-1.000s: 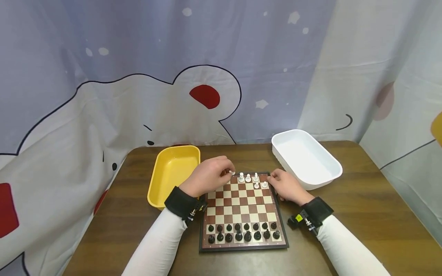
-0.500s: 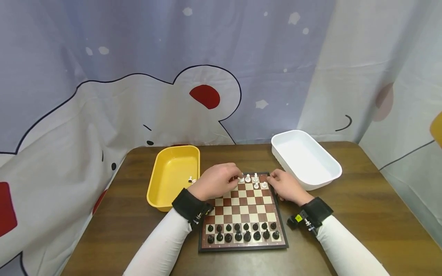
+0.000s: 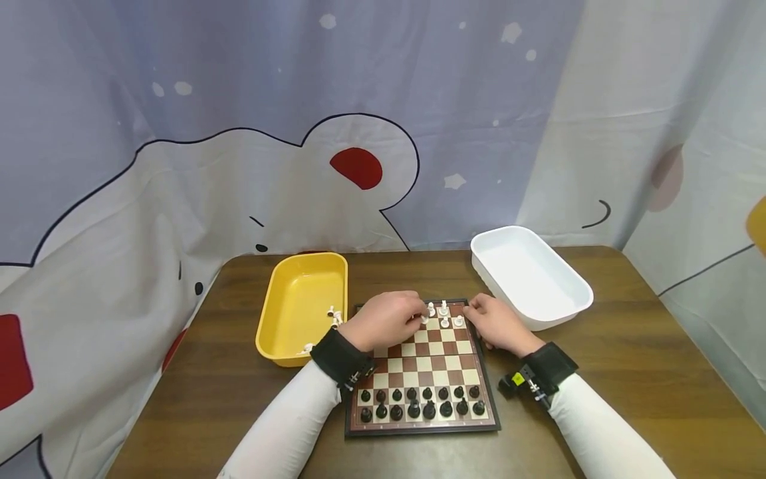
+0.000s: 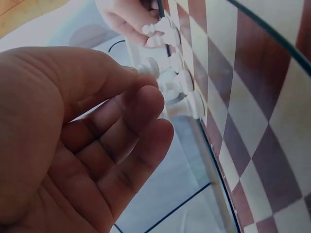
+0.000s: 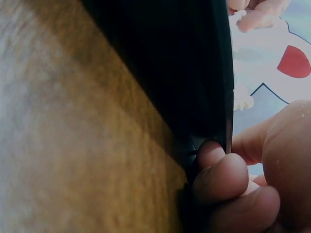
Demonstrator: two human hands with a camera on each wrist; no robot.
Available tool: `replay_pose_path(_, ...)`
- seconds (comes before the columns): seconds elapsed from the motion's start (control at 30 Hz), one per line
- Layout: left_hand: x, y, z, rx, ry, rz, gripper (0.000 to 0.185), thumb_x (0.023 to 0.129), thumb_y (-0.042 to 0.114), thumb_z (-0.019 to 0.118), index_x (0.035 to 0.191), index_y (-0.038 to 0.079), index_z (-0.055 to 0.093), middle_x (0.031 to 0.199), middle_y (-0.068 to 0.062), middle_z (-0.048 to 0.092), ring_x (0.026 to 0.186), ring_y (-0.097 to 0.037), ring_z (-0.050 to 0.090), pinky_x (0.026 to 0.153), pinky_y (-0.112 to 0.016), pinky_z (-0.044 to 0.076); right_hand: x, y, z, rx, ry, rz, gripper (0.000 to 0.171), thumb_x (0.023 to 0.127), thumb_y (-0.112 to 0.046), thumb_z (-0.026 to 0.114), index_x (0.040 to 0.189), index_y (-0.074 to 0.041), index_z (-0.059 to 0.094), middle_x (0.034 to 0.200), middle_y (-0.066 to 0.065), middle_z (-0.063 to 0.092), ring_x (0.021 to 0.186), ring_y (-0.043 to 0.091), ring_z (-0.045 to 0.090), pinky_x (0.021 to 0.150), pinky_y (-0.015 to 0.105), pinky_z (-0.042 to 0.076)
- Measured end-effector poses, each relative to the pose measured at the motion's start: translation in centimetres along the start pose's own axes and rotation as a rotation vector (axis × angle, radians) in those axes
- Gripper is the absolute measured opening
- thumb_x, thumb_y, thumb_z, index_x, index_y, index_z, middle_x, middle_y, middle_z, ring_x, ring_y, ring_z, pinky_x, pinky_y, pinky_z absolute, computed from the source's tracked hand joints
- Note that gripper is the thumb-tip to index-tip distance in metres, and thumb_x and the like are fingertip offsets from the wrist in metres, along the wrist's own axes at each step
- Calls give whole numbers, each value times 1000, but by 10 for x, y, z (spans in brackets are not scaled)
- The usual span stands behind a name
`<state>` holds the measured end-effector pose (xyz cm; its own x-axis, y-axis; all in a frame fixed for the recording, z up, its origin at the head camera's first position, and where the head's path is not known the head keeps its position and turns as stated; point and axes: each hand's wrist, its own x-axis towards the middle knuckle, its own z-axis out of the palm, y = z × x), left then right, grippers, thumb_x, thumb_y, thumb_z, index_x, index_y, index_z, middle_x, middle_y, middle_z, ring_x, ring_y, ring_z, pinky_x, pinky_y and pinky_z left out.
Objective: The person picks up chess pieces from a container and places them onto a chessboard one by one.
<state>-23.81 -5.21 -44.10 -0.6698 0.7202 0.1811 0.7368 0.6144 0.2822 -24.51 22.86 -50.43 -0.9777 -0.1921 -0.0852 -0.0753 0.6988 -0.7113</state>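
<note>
Two hands work at the chessboard (image 3: 421,372); the left hand (image 3: 389,321) pinches a white piece (image 4: 148,68) at the far row. The right hand (image 3: 497,324) grips the board's far right edge.

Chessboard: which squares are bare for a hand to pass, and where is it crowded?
On the chessboard the middle rows, between the black pieces near the person and the white pieces at the far edge, are bare. The far edge is crowded: left hand pinching a piece, right hand at the corner.

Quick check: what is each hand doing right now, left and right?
Left hand: pinching a white chess piece at the board's far row.
Right hand: gripping the chessboard's far right edge.
</note>
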Motion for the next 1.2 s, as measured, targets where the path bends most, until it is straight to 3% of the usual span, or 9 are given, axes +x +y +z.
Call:
replay_pose_path(0.57,8,-2,18,16,-44,16,19,109,14,68,120,14,84,104,2,72,86,-10,62,79,-31,56,1,1,-2,2,3,-16,29,115,-26,54,120,1,63,64,5,59,43,18,55,44,35,45)
replay_pose_path(1.2,10,-1,19,1,-94,-8,20,109,16,68,125,13,81,103,2,68,85,-11,59,77,-30,52,1,2,-1,-2,5,-10,28,116,-26,53,119,0,62,66,6,60,43,18,56,43,35,45)
